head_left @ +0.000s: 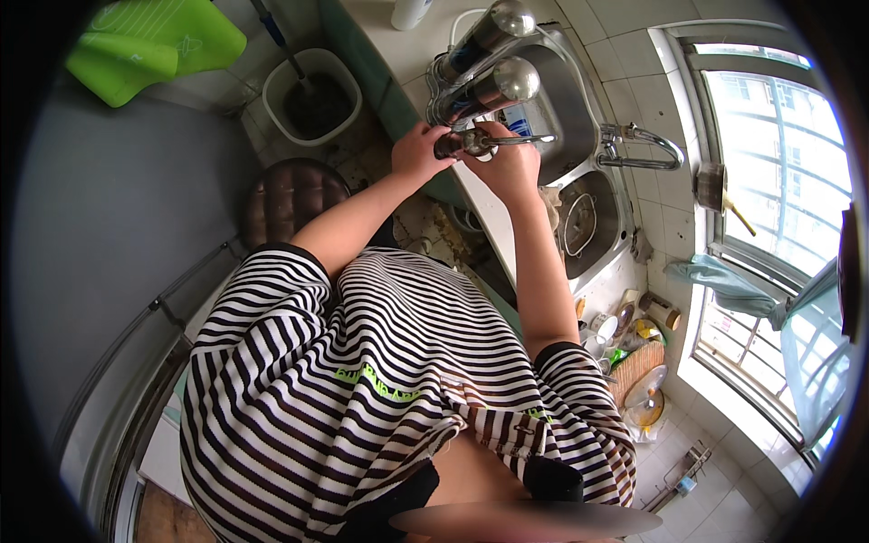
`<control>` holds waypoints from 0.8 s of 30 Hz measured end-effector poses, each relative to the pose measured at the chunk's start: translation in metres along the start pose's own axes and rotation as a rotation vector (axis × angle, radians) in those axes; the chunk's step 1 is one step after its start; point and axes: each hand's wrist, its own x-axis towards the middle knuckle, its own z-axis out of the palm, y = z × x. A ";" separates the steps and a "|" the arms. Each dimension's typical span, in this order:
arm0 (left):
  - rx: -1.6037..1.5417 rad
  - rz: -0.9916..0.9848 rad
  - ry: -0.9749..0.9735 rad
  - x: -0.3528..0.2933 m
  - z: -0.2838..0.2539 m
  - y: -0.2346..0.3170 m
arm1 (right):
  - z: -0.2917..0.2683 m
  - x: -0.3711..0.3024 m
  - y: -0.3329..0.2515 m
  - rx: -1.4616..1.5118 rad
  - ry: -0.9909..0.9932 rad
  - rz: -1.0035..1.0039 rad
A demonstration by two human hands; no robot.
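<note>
Beside the sink stands a water filter with shiny metal cylinders [493,89] with dark bodies and rounded ends. In front of it is a metal tap fitting [469,143] with a thin spout pointing right. My left hand [422,152] is closed around the dark left end of this fitting. My right hand [512,165] is closed at its other side, below the spout, its fingertips partly hidden. Whether the fitting is joined to the filter, I cannot tell.
A double steel sink [566,100] with a curved faucet [643,149] lies right of the filter. Bowls and lids [625,326] crowd the counter near my right elbow. A white bucket [312,98] and a brown padded stool [291,201] stand on the left.
</note>
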 end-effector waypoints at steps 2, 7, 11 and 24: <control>-0.004 0.004 0.009 0.000 0.001 -0.001 | -0.001 0.000 -0.008 -0.053 -0.039 0.100; -0.004 0.022 0.019 0.000 0.000 -0.001 | -0.005 -0.001 -0.009 -0.003 0.032 -0.017; -0.017 0.029 0.039 -0.001 0.001 0.000 | 0.004 -0.003 0.003 0.087 0.094 -0.108; 0.007 0.014 0.043 -0.001 0.001 0.000 | 0.003 -0.002 -0.003 0.039 0.052 -0.111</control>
